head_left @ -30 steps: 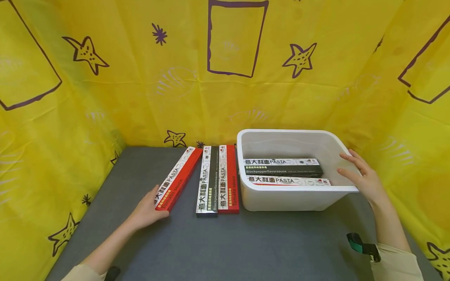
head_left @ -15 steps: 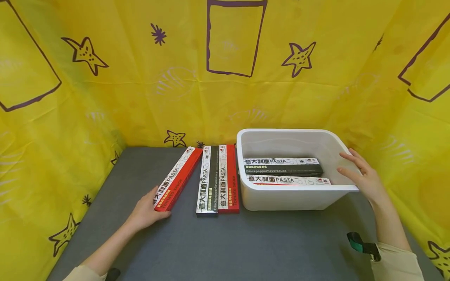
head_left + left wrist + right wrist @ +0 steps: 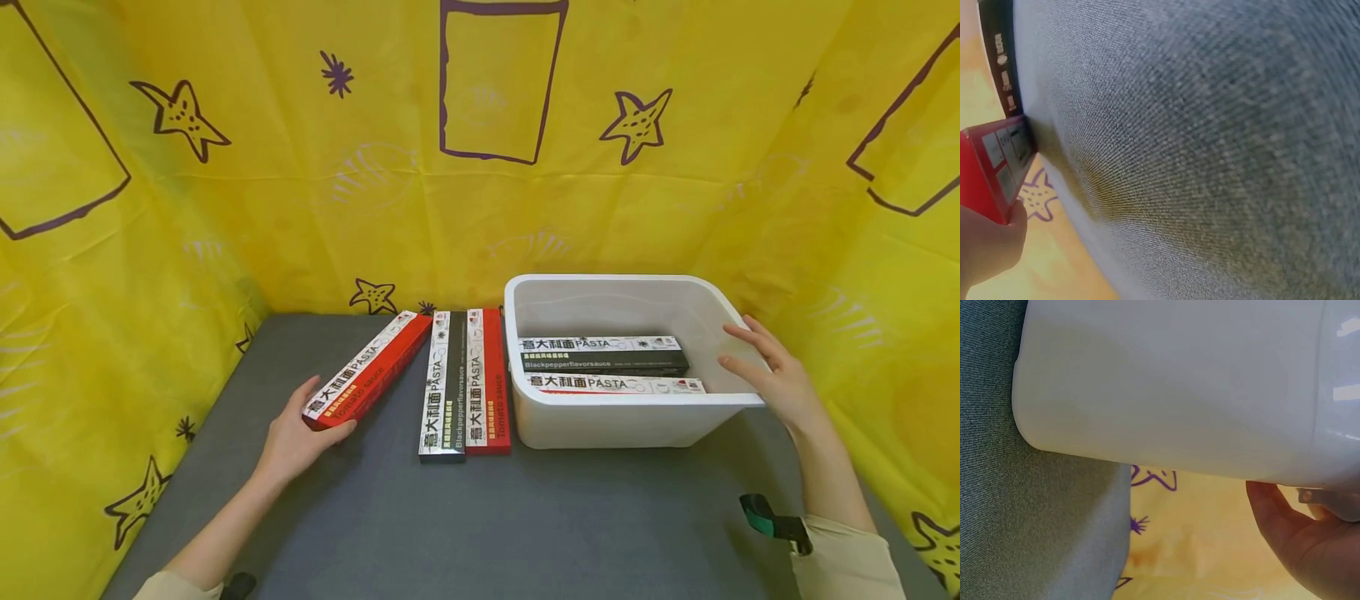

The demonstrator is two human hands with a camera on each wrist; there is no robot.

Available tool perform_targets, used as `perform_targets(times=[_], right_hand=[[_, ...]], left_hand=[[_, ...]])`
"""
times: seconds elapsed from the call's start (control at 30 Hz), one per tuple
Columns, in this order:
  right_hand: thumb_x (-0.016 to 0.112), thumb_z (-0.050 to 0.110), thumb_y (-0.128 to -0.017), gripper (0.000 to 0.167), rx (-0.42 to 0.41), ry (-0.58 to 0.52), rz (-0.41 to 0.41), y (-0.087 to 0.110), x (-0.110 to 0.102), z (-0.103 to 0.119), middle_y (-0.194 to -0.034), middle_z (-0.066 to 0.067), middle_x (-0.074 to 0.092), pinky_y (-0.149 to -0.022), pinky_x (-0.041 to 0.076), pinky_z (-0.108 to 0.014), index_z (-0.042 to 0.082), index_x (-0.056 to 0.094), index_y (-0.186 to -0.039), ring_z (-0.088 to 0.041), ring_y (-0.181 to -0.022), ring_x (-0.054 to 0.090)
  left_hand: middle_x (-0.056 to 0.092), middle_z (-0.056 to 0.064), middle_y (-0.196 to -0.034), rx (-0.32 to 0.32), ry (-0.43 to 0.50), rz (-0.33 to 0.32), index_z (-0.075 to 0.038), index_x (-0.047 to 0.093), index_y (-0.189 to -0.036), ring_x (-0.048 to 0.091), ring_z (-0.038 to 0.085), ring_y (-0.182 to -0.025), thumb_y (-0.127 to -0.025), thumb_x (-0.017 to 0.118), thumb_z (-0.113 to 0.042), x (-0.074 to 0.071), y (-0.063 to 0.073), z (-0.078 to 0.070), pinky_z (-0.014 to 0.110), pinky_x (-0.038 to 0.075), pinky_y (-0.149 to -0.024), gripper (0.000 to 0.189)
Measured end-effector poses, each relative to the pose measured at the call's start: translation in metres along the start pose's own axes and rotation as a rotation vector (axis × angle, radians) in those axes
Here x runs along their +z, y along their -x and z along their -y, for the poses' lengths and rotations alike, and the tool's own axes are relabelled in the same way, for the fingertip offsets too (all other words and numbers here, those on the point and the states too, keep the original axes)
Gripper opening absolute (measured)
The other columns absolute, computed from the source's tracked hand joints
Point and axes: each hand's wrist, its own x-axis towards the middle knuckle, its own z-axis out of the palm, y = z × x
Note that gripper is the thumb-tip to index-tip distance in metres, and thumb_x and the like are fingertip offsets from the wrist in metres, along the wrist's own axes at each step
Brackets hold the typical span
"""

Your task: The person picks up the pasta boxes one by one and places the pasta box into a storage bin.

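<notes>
My left hand [image 3: 296, 442] grips the near end of a red and white tomato sauce pasta box [image 3: 371, 371], thumb on its right side. That near end is raised and swung left, while the far end stays by the back of the table. In the left wrist view the thumb [image 3: 997, 244] presses against the red box. At the right, my right hand [image 3: 780, 383] holds the right rim of a white plastic bin [image 3: 600, 425], fingertips reaching over the edge. Inside the bin lie a black pepper pasta box [image 3: 607, 356] and a tomato one [image 3: 618, 384].
A black pepper pasta box [image 3: 442, 387] and a tomato sauce pasta box [image 3: 487, 383] lie side by side, just left of the bin. All stand on a grey cloth-covered table [image 3: 525, 525]. A yellow patterned curtain [image 3: 300, 225] encloses the back and sides.
My left hand has moved left and up, lifting the near end of the tomato sauce box and swinging it outward. The right hand and the bin have stayed in place.
</notes>
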Motion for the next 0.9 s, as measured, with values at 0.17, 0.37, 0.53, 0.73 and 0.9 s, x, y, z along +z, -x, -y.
perform_targets(times=[0.17, 0.37, 0.53, 0.73, 0.9], right_hand=[[0.06, 0.031, -0.097, 0.057, 0.01, 0.005, 0.003, -0.001, 0.0, -0.001, -0.163, 0.002, 0.011, -0.109, 0.005, -0.067, 0.016, 0.042, -0.149, -0.038, -0.146, 0.005], [0.06, 0.031, -0.096, 0.057, 0.009, 0.001, 0.0, -0.001, 0.001, -0.001, -0.163, 0.002, 0.011, -0.11, 0.005, -0.066, 0.016, 0.042, -0.149, -0.038, -0.146, 0.005], [0.06, 0.031, -0.097, 0.057, 0.01, -0.006, -0.001, 0.0, 0.001, 0.0, -0.163, 0.001, 0.011, -0.111, 0.006, -0.064, 0.015, 0.042, -0.149, -0.036, -0.146, 0.005], [0.059, 0.029, -0.097, 0.055, 0.013, -0.008, -0.007, 0.0, 0.001, 0.001, -0.163, 0.001, 0.012, -0.114, 0.009, -0.053, 0.017, 0.043, -0.149, -0.035, -0.147, 0.007], [0.059, 0.026, -0.097, 0.055, 0.015, -0.007, -0.009, -0.001, 0.001, -0.001, -0.163, -0.001, 0.012, -0.114, 0.008, -0.055, 0.017, 0.042, -0.149, -0.037, -0.146, 0.007]], left_hand=[[0.042, 0.026, -0.143, -0.036, 0.061, -0.02, -0.008, 0.024, -0.153, 0.044, 0.041, -0.123, -0.081, 0.076, -0.042, -0.001, 0.0, -0.003, 0.054, 0.038, -0.097, 0.095], [0.041, 0.026, -0.143, -0.063, 0.051, -0.007, -0.01, 0.027, -0.152, 0.043, 0.041, -0.123, -0.082, 0.074, -0.044, -0.004, -0.001, -0.006, 0.054, 0.039, -0.097, 0.092], [0.044, 0.025, -0.141, -0.07, 0.036, -0.014, -0.013, 0.035, -0.15, 0.043, 0.04, -0.121, -0.082, 0.074, -0.045, -0.006, 0.0, -0.01, 0.052, 0.041, -0.094, 0.085], [0.048, 0.025, -0.138, -0.053, 0.067, -0.09, -0.014, 0.041, -0.148, 0.046, 0.04, -0.12, -0.081, 0.076, -0.042, -0.005, 0.001, -0.012, 0.048, 0.04, -0.092, 0.08], [0.051, 0.02, -0.136, -0.058, 0.143, -0.173, -0.018, 0.047, -0.145, 0.047, 0.034, -0.117, -0.08, 0.078, -0.037, -0.003, 0.003, -0.013, 0.028, 0.044, -0.085, 0.074]])
